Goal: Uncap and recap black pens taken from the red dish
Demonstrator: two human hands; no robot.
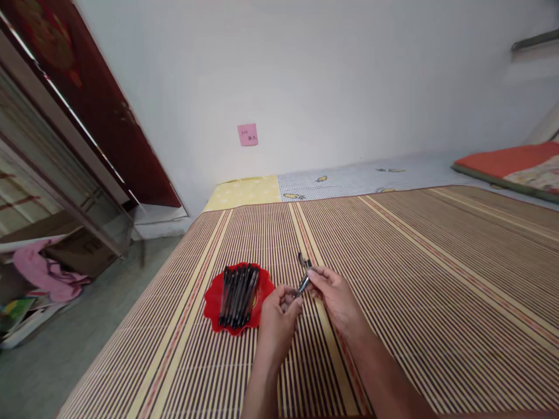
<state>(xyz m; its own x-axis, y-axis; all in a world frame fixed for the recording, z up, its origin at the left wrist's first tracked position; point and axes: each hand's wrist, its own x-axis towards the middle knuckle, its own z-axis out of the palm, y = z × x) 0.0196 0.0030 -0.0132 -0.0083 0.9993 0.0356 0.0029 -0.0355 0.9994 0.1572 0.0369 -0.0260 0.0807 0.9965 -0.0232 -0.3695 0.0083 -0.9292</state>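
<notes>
A black pen (303, 284) slants between my two hands above the striped mat. My left hand (278, 314) is closed with thumb and fingertips on the pen's lower end. Farther up, my right hand (335, 298) pinches the same pen near its other end. Just beyond my right fingertips shows a small dark piece (301, 258); whether it belongs to the pen or lies on the mat, I cannot tell. Left of my left hand, a red scalloped plate (212, 299) holds several black pens (238, 295) side by side.
The striped mat (419, 279) covers the bed up to a patterned sheet (340, 180) along the wall. A pink note (248, 134) sticks to the wall. Folded orange bedding (510, 160) lies at far right. Past the left edge are the floor, a cardboard box (81, 251) and pink cloth (48, 270).
</notes>
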